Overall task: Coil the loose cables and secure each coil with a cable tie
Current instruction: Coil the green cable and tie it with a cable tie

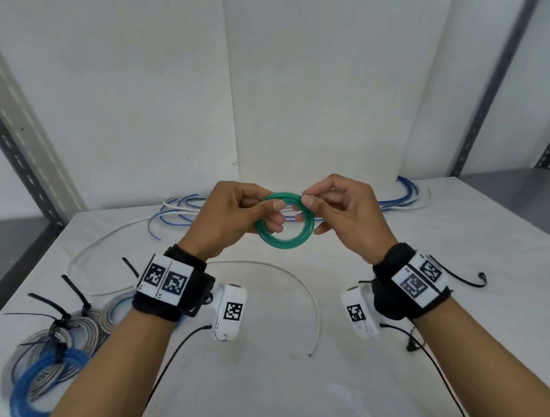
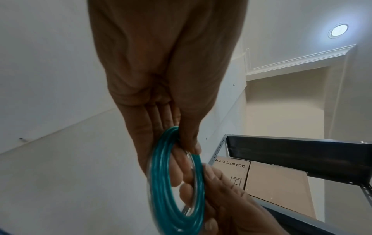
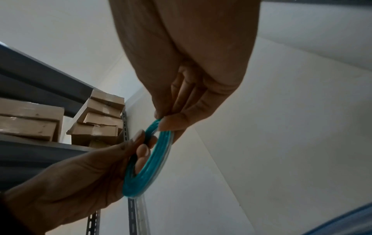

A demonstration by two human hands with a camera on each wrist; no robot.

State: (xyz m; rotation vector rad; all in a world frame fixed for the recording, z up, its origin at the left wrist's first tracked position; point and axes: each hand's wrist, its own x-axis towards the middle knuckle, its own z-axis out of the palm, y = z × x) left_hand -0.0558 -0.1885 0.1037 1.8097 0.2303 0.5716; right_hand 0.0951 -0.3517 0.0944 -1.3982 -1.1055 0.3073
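A small green cable coil (image 1: 286, 239) is held up above the table between both hands. My left hand (image 1: 233, 212) grips its left side, thumb on the front and fingers through the ring. My right hand (image 1: 337, 205) pinches the coil's upper right edge with thumb and forefinger. In the left wrist view the green coil (image 2: 161, 182) stands edge-on below my left hand (image 2: 181, 139). In the right wrist view the green coil (image 3: 149, 160) hangs under my right hand (image 3: 171, 120). Loose blue and white cables (image 1: 179, 211) lie at the back of the table.
Tied coils of blue and grey cable (image 1: 45, 361) with black cable ties (image 1: 75, 293) lie at the front left. A loose white cable (image 1: 295, 281) curves across the middle of the white table (image 1: 484, 339). Another black cable tie (image 1: 467, 279) lies to the right. Shelf uprights flank both sides.
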